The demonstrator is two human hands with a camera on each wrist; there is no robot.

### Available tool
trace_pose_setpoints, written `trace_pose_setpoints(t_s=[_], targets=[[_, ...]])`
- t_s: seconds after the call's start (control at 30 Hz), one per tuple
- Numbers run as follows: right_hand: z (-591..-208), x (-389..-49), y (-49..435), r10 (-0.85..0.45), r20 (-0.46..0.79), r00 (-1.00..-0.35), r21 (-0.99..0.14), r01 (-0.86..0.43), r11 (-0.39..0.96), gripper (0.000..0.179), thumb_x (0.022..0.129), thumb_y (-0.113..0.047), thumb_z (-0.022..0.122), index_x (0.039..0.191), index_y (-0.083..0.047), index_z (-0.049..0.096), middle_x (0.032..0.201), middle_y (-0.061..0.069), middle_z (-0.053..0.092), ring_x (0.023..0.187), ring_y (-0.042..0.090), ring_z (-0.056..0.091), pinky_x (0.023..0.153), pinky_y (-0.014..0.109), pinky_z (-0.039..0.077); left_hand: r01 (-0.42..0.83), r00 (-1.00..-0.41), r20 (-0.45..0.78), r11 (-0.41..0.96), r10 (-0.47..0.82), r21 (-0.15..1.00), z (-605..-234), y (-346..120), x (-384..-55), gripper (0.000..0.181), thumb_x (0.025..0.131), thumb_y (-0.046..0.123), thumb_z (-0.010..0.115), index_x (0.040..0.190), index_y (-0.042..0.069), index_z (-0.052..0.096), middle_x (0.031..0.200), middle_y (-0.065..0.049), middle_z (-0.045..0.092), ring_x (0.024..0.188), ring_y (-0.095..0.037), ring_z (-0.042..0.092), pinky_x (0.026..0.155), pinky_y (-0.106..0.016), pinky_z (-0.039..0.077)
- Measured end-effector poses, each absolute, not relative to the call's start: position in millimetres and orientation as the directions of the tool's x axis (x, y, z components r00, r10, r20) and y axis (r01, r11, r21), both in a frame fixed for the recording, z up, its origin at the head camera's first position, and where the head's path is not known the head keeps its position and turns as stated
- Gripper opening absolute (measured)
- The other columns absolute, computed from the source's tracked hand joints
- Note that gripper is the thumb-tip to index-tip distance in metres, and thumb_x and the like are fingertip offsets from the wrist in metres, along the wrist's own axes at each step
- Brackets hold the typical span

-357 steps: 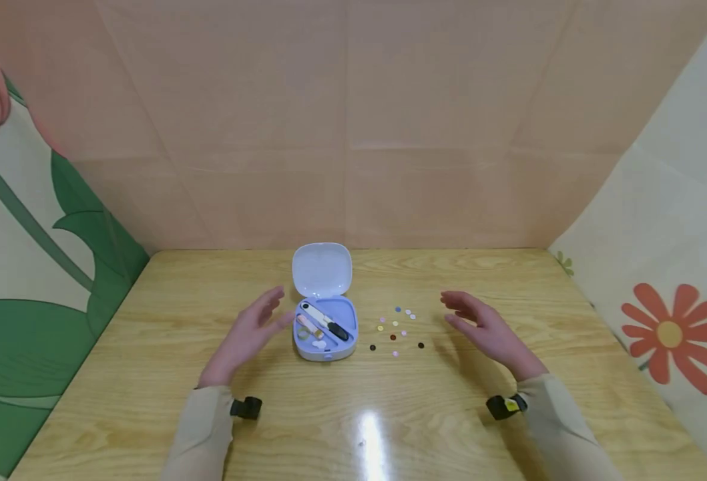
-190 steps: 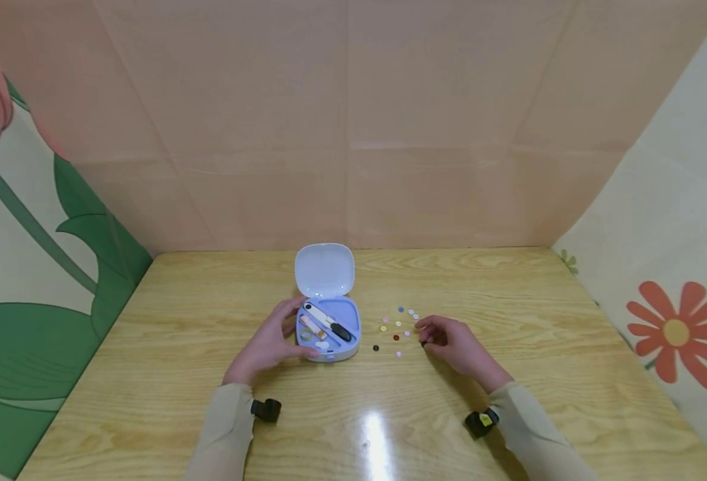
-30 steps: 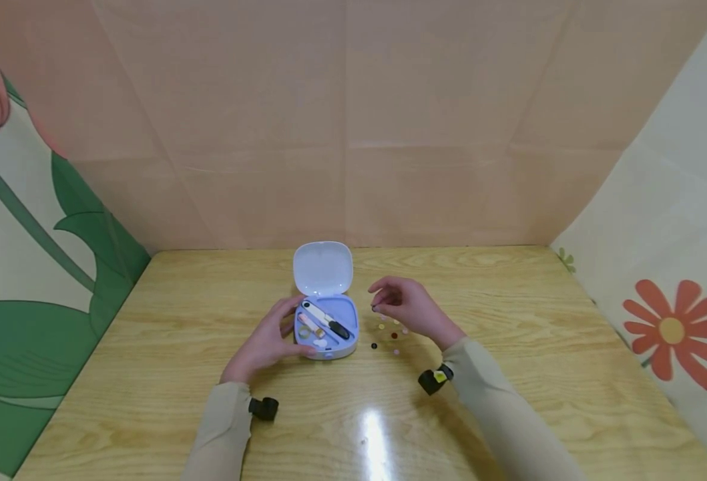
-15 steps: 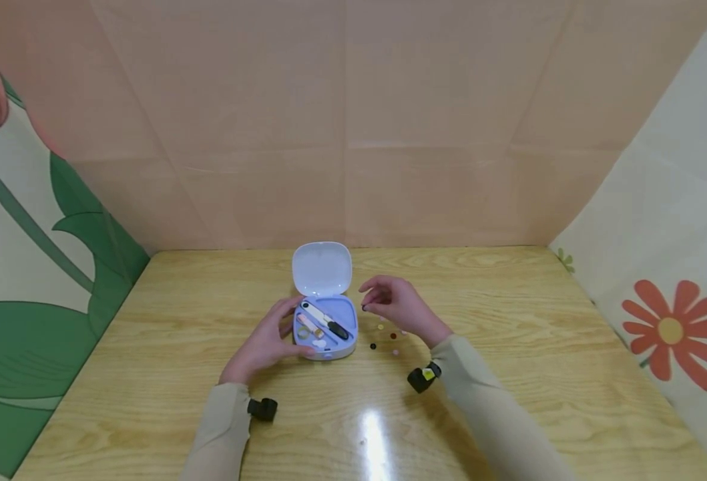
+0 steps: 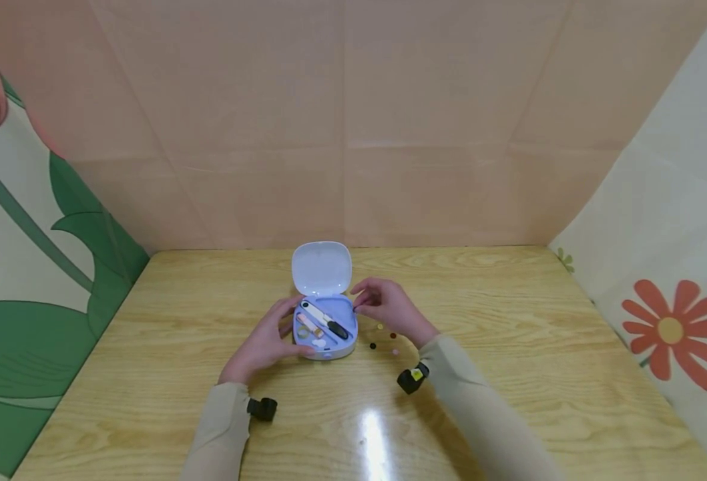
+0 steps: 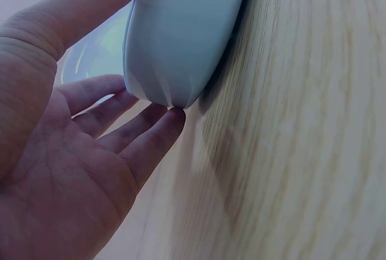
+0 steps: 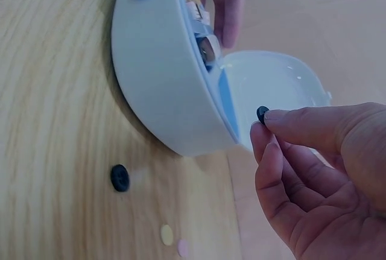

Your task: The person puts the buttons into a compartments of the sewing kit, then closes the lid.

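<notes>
A lilac box (image 5: 344, 350) stands on the table, its white lid (image 5: 322, 268) raised at the back. My left hand (image 5: 263, 344) holds the box at its left side, thumb at the front corner and fingertips against the wall. Between the thumb and index finger of my right hand (image 5: 389, 306) is a small black button (image 7: 262, 115), pinched close to the box's right rim. Inside the box lie a white tool with a black end (image 5: 325, 319), a pink-and-gold piece (image 5: 310, 326), a yellowish ring (image 5: 303, 333) and a white piece (image 5: 319, 344).
Right of the box, loose buttons lie on the wooden table (image 5: 209, 280): a black button (image 5: 373, 346), a yellow button (image 5: 380, 327), a red button (image 5: 393, 335) and a pink button (image 5: 395, 351). The right forearm covers the area beside them. A pinkish cloth hangs behind.
Both hands started apart from everything. The left hand took hold of the box; the right picked the black button from the table's right and carried it left to the box's rim.
</notes>
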State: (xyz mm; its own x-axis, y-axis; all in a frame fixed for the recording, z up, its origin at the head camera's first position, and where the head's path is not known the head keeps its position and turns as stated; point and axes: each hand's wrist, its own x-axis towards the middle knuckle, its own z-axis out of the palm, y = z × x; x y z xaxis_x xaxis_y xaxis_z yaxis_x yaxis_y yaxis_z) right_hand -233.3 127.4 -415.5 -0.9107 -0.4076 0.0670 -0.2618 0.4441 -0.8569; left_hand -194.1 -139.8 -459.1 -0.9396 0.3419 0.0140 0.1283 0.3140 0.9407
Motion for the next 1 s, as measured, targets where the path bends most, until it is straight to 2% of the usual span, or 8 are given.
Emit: trace_pose_setpoints(t_s=[0.37,1.0], targets=[[-424,-236,116,-0.404,0.104,-0.909,-0.861,-0.286,0.421,0.025,0.082,0.005,0.071,0.107,0.001,0.066,0.087,0.006,0.068,0.080,0.017,0.065,0.072,0.026,0.058,0.140,-0.938,0.017,0.333,0.345,0.932,-459,-140,-196,0.094,0.067,0.018,0.088,0.146,0.020,0.036,0.143,0.000,0.036,0.132,-0.022,0.037,0.109,-0.038,0.036],[-431,-241,97,-0.381,0.082,-0.921,-0.855,-0.261,0.449,0.021,0.082,0.004,0.072,0.101,-0.002,0.067,0.086,0.004,0.070,0.079,0.014,0.065,0.071,0.025,0.058,0.164,-0.928,0.037,0.317,0.370,0.934,-460,-141,-196,0.093,0.068,0.018,0.088,0.146,0.016,0.037,0.142,-0.001,0.037,0.131,-0.022,0.037,0.109,-0.036,0.037]])
